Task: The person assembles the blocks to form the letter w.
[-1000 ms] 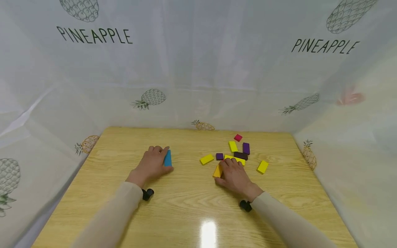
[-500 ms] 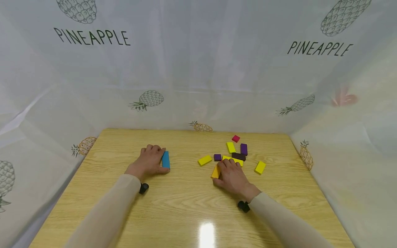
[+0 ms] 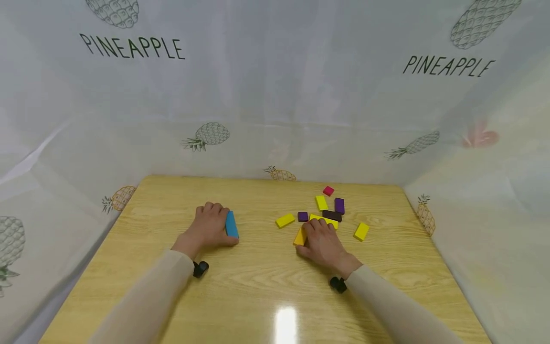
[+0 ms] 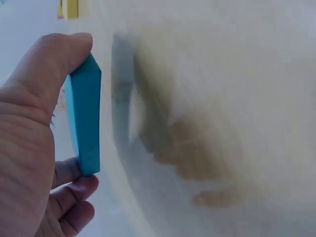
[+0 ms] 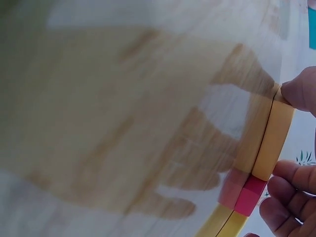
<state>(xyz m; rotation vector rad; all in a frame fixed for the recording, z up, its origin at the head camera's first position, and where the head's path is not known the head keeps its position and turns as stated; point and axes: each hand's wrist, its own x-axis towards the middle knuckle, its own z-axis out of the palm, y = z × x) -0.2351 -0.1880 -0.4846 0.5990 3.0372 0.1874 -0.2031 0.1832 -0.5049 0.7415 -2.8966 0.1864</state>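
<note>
My left hand (image 3: 208, 227) pinches a long blue block (image 3: 231, 224), with the thumb at its near end and fingers at the far end. In the left wrist view a gap separates the blue block (image 4: 86, 118) from its reflection, so it hangs just above the table. My right hand (image 3: 324, 243) pinches an orange block (image 3: 300, 236) lying on the table, thumb on one end. At that block's other end a red block (image 5: 250, 195) touches it, seen in the right wrist view. A long yellow block (image 3: 324, 220) continues beyond the red one.
Near the right hand lie a dark block (image 3: 332, 216), a small purple block (image 3: 302, 217), a longer purple block (image 3: 339, 206) and several short yellow blocks (image 3: 285, 220). A red piece (image 3: 328, 191) lies near the back edge of the wooden table (image 3: 240, 296). A pineapple-print curtain (image 3: 275, 95) surrounds it.
The blue block has turned slightly and come a little nearer in my left hand, whose fingers shifted along it. The right hand keeps its grip on the orange block.
</note>
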